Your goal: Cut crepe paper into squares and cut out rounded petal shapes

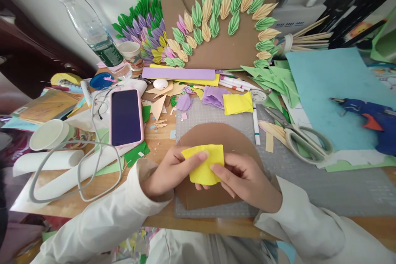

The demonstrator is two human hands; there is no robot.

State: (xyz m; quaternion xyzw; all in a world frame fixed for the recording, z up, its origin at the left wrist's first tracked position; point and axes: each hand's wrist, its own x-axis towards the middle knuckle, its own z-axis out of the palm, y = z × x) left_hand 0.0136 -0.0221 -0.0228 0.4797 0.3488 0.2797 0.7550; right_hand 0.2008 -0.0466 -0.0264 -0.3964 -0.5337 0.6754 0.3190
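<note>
Both my hands hold a small yellow paper piece (206,166) just above a brown cardboard disc (216,136) lying on a grey cutting mat (309,181). My left hand (168,171) pinches the paper's left side, thumb on top. My right hand (244,179) grips its right side with thumb and fingers. The paper looks folded, its lower edge rounded. Both sleeves are white.
A phone in a pink case (126,116) lies left of the mat, with a white cable (77,165), paper cup (51,134) and water bottle (89,29) beyond. Scissors (297,136), a marker (256,123), a blue glue gun (368,119) and loose paper pieces lie right. A cardboard panel with folded paper leaves (216,20) stands behind.
</note>
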